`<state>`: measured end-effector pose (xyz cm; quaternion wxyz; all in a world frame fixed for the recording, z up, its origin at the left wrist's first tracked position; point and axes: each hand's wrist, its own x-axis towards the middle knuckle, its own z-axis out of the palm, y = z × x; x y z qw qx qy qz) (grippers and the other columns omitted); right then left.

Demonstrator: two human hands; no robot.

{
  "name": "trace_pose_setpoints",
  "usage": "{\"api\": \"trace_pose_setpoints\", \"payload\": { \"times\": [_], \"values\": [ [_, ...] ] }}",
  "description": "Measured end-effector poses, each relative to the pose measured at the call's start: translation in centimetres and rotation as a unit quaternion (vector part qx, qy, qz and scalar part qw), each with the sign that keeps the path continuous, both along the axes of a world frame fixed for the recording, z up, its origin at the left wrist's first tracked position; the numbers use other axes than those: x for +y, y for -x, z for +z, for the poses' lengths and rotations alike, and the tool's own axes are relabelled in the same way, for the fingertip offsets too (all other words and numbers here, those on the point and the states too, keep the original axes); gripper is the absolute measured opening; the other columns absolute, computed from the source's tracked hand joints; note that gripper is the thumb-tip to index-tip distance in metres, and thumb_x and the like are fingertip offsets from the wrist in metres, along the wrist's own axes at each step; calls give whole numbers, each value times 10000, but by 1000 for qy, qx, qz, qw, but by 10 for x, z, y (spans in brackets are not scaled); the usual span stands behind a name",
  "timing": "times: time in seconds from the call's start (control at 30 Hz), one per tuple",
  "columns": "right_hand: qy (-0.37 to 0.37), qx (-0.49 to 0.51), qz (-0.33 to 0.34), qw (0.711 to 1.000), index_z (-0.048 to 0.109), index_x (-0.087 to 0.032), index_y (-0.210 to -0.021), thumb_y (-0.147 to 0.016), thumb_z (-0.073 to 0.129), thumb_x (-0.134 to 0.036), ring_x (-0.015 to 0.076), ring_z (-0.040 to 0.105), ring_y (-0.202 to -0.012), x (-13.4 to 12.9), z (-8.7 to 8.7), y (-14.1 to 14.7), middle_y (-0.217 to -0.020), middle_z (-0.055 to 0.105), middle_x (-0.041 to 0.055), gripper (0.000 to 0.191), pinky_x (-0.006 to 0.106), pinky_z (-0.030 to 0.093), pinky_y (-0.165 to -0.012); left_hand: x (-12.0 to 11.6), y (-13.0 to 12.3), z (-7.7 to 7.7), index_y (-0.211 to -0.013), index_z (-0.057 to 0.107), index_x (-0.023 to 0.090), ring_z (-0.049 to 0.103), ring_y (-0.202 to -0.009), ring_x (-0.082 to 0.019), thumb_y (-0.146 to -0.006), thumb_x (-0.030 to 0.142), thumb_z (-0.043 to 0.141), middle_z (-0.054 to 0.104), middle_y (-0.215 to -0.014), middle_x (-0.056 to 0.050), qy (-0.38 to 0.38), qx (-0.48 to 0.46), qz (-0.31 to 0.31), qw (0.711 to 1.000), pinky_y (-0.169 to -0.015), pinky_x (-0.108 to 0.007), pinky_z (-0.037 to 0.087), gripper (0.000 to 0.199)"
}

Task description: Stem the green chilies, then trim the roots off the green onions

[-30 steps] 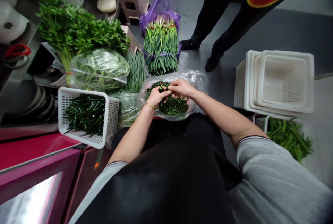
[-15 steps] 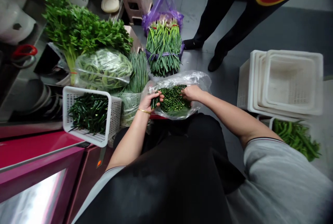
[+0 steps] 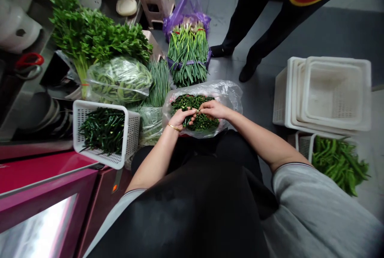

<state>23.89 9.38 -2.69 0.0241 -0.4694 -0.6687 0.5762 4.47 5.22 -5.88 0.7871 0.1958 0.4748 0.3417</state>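
Note:
A clear plastic bag (image 3: 231,94) lies open in front of my knees, full of thin dark green peppers (image 3: 192,101). Over its left part, my left hand (image 3: 183,118) is closed round several green peppers. My right hand (image 3: 211,110) pinches at something small beside the left fingertips; what it is cannot be made out. The two hands meet above the pile. To the left, a white basket (image 3: 131,132) holds more dark green peppers (image 3: 103,130).
Leafy celery (image 3: 96,34), a bag of green beans (image 3: 120,80) and bundled green stalks (image 3: 189,54) lie ahead and left. Stacked white baskets (image 3: 333,94) and light green peppers (image 3: 339,162) are at the right. A person's legs (image 3: 252,26) stand ahead.
My right hand has moved left and up out of the pile to meet my left hand. My left hand has shifted slightly right, still holding peppers.

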Motion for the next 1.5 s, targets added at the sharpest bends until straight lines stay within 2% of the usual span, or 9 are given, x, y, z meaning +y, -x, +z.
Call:
{"api": "trace_pose_setpoints", "payload": {
  "times": [0.1, 0.2, 0.3, 0.4, 0.67, 0.9, 1.13, 1.3, 1.5],
  "values": [
    [-19, -106, 60, 992, 698, -153, -963, -903, 526, -244, 135, 579, -551, 6, 5, -16, -584, 590, -4, 205, 236, 441, -568, -2, 15, 1, -818, 627, 101, 518, -487, -58, -652, 237, 824, 580, -629, 5, 4, -20, 34, 999, -364, -139, 342, 291],
    [-176, -263, 152, 936, 711, -173, -1004, -862, 619, -306, 214, 656, -818, 8, 3, -18, -942, 693, 104, 215, 280, 473, -690, -2, 30, 1, -774, 571, 132, 506, -482, -53, -633, 231, 829, 561, -612, 25, -2, -10, 82, 997, -360, -130, 323, 309],
    [-300, -304, 186, 885, 671, -178, -1142, -922, 535, -392, 270, 651, -972, 3, -13, 5, -1190, 629, 157, 336, 316, 483, -752, 0, 35, 1, -747, 534, 144, 495, -471, -51, -576, 262, 859, 547, -593, 36, -19, 5, 98, 995, -350, -127, 303, 386],
    [-327, -307, 206, 870, 620, -118, -1203, -918, 543, -382, 289, 654, -984, 2, -31, 30, -1200, 611, 199, 396, 327, 488, -764, 1, 33, 4, -771, 533, 146, 498, -469, -60, -513, 303, 889, 554, -593, 36, -40, 28, 99, 994, -346, -139, 320, 467],
    [-293, -314, 112, 896, 710, -126, -1072, -963, 440, -270, 246, 653, -999, 37, -23, -7, -1071, 714, 147, 325, 299, 457, -829, 4, 34, 8, -755, 501, 162, 454, -447, -46, -489, 310, 898, 506, -573, 61, -51, 5, 77, 996, -329, -128, 261, 501],
    [-266, -338, 170, 887, 698, -104, -1082, -900, 545, -301, 272, 661, -1001, 24, -43, 9, -1144, 685, 181, 309, 300, 475, -764, 7, 16, 7, -723, 508, 154, 469, -438, -59, -456, 329, 904, 525, -557, 46, -51, 37, 88, 994, -331, -148, 280, 509],
    [-300, -192, 80, 931, 643, -121, -1083, -919, 523, -315, 238, 674, -913, 3, -12, 18, -997, 724, 138, 281, 304, 468, -766, 8, -20, -1, -815, 617, 119, 463, -400, -65, -521, 309, 881, 537, -513, 50, -95, 116, 114, 982, -339, -180, 341, 438],
    [-107, -52, 34, 992, 669, -143, -990, -972, 461, -346, 114, 630, -583, -16, -16, 11, -788, 726, 29, 291, 228, 464, -621, -2, -15, -5, -779, 578, 144, 472, -410, -65, -553, 299, 861, 530, -521, 58, -79, 34, 169, 982, -338, -169, 343, 394],
    [-241, -280, 28, 929, 736, -96, -1009, -952, 491, -346, 262, 670, -984, 29, -41, 9, -1055, 725, 182, 355, 321, 486, -836, -4, 17, -1, -720, 516, 155, 538, -499, -71, -627, 249, 763, 565, -605, 27, 13, -63, 145, 987, -332, -126, 297, 280]
  ]
}}
